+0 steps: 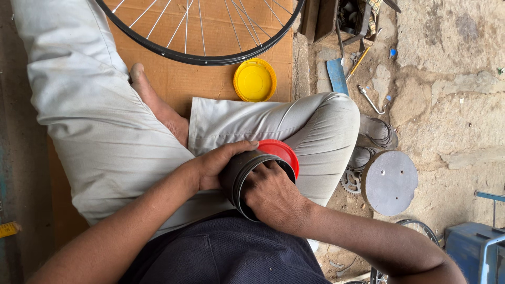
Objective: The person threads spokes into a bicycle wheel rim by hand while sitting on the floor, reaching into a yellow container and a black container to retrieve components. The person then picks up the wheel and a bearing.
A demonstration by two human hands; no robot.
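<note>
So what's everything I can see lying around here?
Bicycle wheel: one, black rim with silver spokes, top, on the cardboard.
Cardboard sheet: one, brown, under the wheel.
Yellow lid: one, on the cardboard below the wheel.
Dark container: one, grey-black, round, on the lap.
Red lid: one, behind the container.
Blue flat piece: one, on the stone floor.
Wrench: one, silver, beside it.
Sprocket: one, metal, by the knee.
Round grey disc: one, right of the knee.
Blue box: one, bottom right corner.
Left hand: grips the container's side.
Right hand: fingers reach inside the container.
Legs: pale trousers, crossed, one bare foot.
</note>
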